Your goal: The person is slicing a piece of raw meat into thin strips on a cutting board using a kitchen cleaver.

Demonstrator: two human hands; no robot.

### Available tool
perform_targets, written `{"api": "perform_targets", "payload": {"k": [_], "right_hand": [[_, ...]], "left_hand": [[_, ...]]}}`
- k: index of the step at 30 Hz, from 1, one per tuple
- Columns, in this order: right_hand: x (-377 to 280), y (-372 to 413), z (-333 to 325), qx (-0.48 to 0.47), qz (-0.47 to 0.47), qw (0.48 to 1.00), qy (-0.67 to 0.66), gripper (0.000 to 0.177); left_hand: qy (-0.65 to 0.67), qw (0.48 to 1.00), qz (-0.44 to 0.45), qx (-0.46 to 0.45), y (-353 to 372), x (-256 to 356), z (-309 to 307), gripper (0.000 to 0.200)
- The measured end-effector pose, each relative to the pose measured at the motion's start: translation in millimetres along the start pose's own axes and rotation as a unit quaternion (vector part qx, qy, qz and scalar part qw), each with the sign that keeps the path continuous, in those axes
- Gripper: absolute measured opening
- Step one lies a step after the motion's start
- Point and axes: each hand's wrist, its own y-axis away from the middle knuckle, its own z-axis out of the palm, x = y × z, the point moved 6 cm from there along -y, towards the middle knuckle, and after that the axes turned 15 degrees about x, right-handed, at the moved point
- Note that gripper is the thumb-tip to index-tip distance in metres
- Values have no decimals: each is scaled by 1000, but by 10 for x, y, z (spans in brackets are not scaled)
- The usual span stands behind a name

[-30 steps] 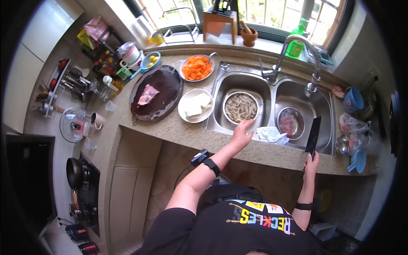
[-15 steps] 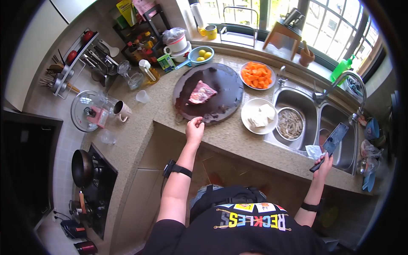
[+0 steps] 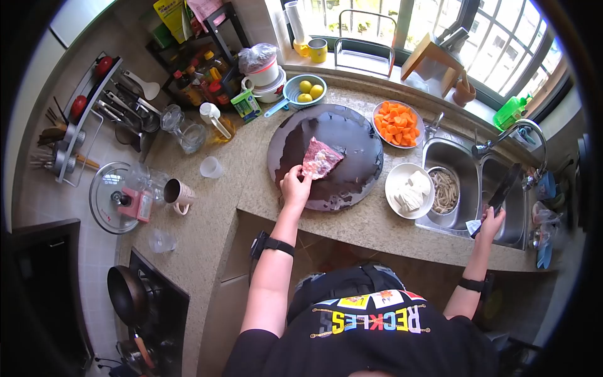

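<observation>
Evidently at close quarters with raw food, a person in a kitchen pinches the near corner of a piece of meat (image 3: 320,158) between the thumb and fingertips of the left hand (image 3: 294,188), while the right hand (image 3: 491,225) wraps its fingers around the handle of a knife (image 3: 504,187) angled over the sink (image 3: 516,234). The meat lies on a round, dark board (image 3: 361,135), whose wet patches could let it skid if pulled or pressed off-centre. A slick corner might also slip from so narrow a pinch. Swung low toward the board, the broad blade could clip the bowl (image 3: 394,204) of white pieces or catch the left fingertips. The speckled counter (image 3: 232,198) bends around a corner, carrying a plate (image 3: 379,129) of cut carrots just beside the board and a blue strainer (image 3: 295,85) of yellow fruit behind it. Daylight enters through a barred window (image 3: 430,19); a dark pan (image 3: 125,295) sits by the stove (image 3: 166,314).
</observation>
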Motion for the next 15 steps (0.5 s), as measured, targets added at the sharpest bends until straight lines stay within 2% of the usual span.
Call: {"api": "perform_targets", "payload": {"k": [1,3,4,5,7,8,9,10,11,12,13,15], "right_hand": [[-30,26,95,0,2,1000,0,16],[-216,240,299,-19,-10,1000,20,16],[-441,483,445,-44,7,999,1,16],[-576,652,593,-86,-19,996,-12,14],[-780,1015,893,-153,0,987,-45,15],[-836,1169,1033,-196,-26,980,-25,16],[-1022,1436,1141,-226,-10,974,-5,15],[-976,1607,1275,-264,-36,964,-15,14],[-1100,1843,1389,-270,-136,953,8,16],[-1252,2081,1488,-315,-182,931,35,23],[-1234,2300,1591,-352,-165,920,40,26],[-1305,2718,1762,-408,-192,887,99,28]], "left_hand": [[11,999,10,-31,-41,52,58,42],[-43,997,65,-23,-101,173,93,43],[-72,995,58,-42,-122,283,72,43],[-74,994,60,-49,-137,323,85,43],[-80,987,142,-7,-177,466,69,42],[-86,978,190,-20,-174,600,38,39],[-86,977,191,-30,-184,593,57,39],[-58,968,241,-39,-166,636,73,38],[-28,956,290,-46,-144,691,86,37],[-9,947,312,-69,-132,765,89,35],[-6,946,314,-77,-155,791,116,35],[13,915,386,-118,-114,857,193,35]]}}
